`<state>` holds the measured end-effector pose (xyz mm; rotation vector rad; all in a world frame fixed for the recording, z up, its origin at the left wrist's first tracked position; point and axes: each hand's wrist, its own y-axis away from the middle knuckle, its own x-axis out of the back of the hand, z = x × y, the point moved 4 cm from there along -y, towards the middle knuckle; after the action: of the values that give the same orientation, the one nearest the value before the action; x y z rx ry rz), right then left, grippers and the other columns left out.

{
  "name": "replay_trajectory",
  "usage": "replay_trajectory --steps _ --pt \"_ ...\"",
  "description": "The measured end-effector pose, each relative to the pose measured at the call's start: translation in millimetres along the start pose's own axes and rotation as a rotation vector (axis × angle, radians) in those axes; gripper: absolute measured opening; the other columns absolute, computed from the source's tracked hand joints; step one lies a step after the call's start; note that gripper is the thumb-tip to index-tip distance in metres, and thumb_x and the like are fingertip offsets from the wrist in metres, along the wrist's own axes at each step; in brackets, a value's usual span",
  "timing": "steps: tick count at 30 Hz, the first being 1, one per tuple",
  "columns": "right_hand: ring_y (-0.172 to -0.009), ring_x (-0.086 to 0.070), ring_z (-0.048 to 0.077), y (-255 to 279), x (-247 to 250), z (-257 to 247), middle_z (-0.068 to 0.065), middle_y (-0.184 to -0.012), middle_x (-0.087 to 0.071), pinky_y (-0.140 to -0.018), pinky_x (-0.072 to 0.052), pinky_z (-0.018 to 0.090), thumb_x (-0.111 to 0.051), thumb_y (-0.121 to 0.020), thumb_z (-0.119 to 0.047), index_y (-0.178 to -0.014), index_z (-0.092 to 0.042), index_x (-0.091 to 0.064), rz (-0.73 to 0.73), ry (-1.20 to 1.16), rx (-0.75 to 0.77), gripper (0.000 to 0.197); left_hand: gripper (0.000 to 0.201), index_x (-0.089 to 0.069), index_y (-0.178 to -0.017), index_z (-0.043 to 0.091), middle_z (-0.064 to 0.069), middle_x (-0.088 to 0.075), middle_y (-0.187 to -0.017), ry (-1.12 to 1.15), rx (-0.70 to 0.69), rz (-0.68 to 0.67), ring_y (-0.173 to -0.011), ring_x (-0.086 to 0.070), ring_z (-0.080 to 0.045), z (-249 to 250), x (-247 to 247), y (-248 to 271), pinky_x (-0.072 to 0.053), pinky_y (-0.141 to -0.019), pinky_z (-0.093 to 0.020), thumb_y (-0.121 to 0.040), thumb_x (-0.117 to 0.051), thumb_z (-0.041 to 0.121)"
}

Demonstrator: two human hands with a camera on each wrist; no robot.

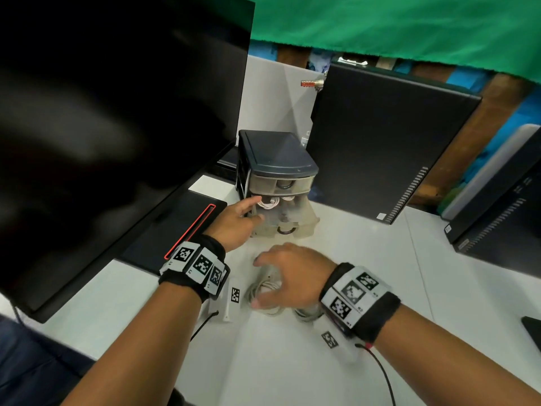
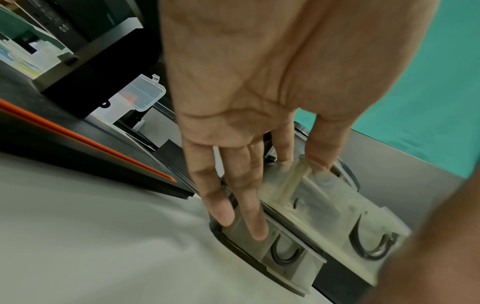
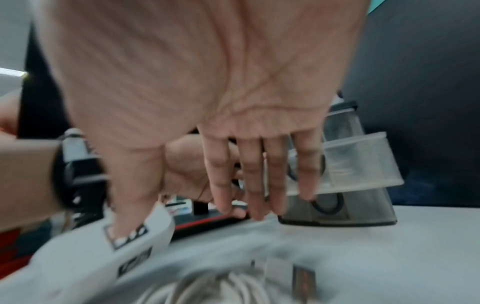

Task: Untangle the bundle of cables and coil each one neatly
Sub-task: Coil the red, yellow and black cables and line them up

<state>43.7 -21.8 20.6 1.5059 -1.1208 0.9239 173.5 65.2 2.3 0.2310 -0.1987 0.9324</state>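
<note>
A small drawer unit point(image 1: 275, 159) with a dark lid stands mid-table. Its middle clear drawer point(image 1: 295, 212) is pulled out, and a white coiled cable point(image 1: 270, 203) lies in it. Black coils show in the drawers above and below. My left hand point(image 1: 240, 221) lies against the unit's left side with straight fingers point(image 2: 228, 211) and its thumb at the drawer's rim. A loose bundle of pale cables point(image 1: 263, 290) lies on the table nearer me. Just above it hovers my right hand point(image 1: 289, 273), fingers point(image 3: 255, 195) straight, holding nothing. The bundle point(image 3: 215, 288) is blurred in the right wrist view.
A big black monitor point(image 1: 102, 112) fills the left, its base point(image 1: 187, 227) edged in red beside my left wrist. A black computer tower point(image 1: 380, 142) stands behind the drawers, with more devices point(image 1: 497, 206) at the right. A clear plastic box point(image 2: 140, 94) sits under the monitor.
</note>
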Motion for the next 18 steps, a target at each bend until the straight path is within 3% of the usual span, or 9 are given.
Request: replay_trajectory --steps 1,3,7,9,12,16,18 --pt "-0.121 -0.050 0.022 -0.4 -9.8 -1.5 0.000 -0.133 -0.056 -0.100 -0.047 0.043 -0.065 -0.071 -0.077 -0.142 -0.033 -0.045 -0.101 0.042 -0.025 0.086 0.051 -0.047 -0.146 0.036 0.004 -0.044 -0.152 -0.006 -0.004 0.002 -0.133 -0.051 -0.026 -0.4 -0.3 0.1 -0.043 -0.104 -0.041 -0.098 -0.060 0.025" --pt "-0.126 -0.047 0.027 -4.2 -24.5 -5.0 0.003 -0.141 -0.048 -0.102 -0.045 0.043 -0.069 -0.071 -0.074 -0.149 -0.035 -0.033 -0.165 0.083 -0.031 0.094 0.051 -0.047 -0.145 0.037 0.004 -0.045 -0.152 -0.014 -0.013 0.005 -0.133 -0.051 -0.026 -1.6 -0.7 0.0 -0.043 -0.106 -0.043 -0.098 -0.059 0.025" --pt "-0.114 -0.052 0.033 -6.3 -36.5 -13.2 0.010 -0.124 -0.053 -0.086 -0.045 0.034 -0.071 -0.085 -0.034 -0.141 -0.027 -0.049 -0.138 0.094 0.020 0.060 0.051 -0.044 -0.146 0.040 0.004 -0.043 -0.154 -0.017 -0.021 -0.002 -0.133 -0.051 -0.021 -3.3 -0.8 0.0 -0.046 -0.100 -0.039 -0.099 -0.058 0.027" --pt "-0.110 -0.055 0.032 -2.6 -34.3 -16.7 0.010 -0.118 -0.055 -0.082 -0.045 0.033 -0.068 -0.085 -0.024 -0.134 -0.023 -0.056 -0.126 0.076 0.049 0.051 0.051 -0.043 -0.146 0.040 0.004 -0.042 -0.154 -0.011 -0.018 -0.010 -0.132 -0.051 -0.020 -4.1 -1.0 -0.5 -0.050 -0.087 -0.029 -0.099 -0.057 0.027" --pt "-0.108 -0.056 0.025 5.6 -14.5 -17.5 0.005 -0.118 -0.059 -0.085 -0.047 0.032 -0.070 -0.084 -0.024 -0.128 -0.027 -0.061 -0.070 0.000 0.081 0.045 0.051 -0.043 -0.146 0.041 0.006 -0.042 -0.153 0.010 -0.011 -0.023 -0.125 -0.057 -0.022 -5.5 -1.6 -1.8 -0.046 -0.068 -0.020 -0.099 -0.057 0.026" --pt "-0.104 -0.060 0.010 13.9 46.5 -0.5 -0.008 -0.117 -0.066 -0.090 -0.050 0.027 -0.079 -0.079 -0.033 -0.122 -0.033 -0.065 0.107 -0.207 0.058 0.045 0.054 -0.041 -0.147 0.041 0.008 -0.040 -0.155 0.074 0.015 -0.048 -0.129 -0.055 -0.029 -9.1 -2.2 -4.7 -0.051 -0.078 -0.025 -0.099 -0.059 0.023" --pt "-0.097 -0.061 0.004 10.3 77.8 13.8 -0.014 -0.109 -0.066 -0.083 -0.050 0.020 -0.081 -0.078 -0.033 -0.118 -0.035 -0.067 0.201 -0.280 0.006 0.042 0.055 -0.040 -0.147 0.042 0.008 -0.041 -0.155 0.078 0.018 -0.058 -0.131 -0.054 -0.027 -10.1 -3.1 -5.9 -0.047 -0.070 -0.021 -0.099 -0.060 0.024"
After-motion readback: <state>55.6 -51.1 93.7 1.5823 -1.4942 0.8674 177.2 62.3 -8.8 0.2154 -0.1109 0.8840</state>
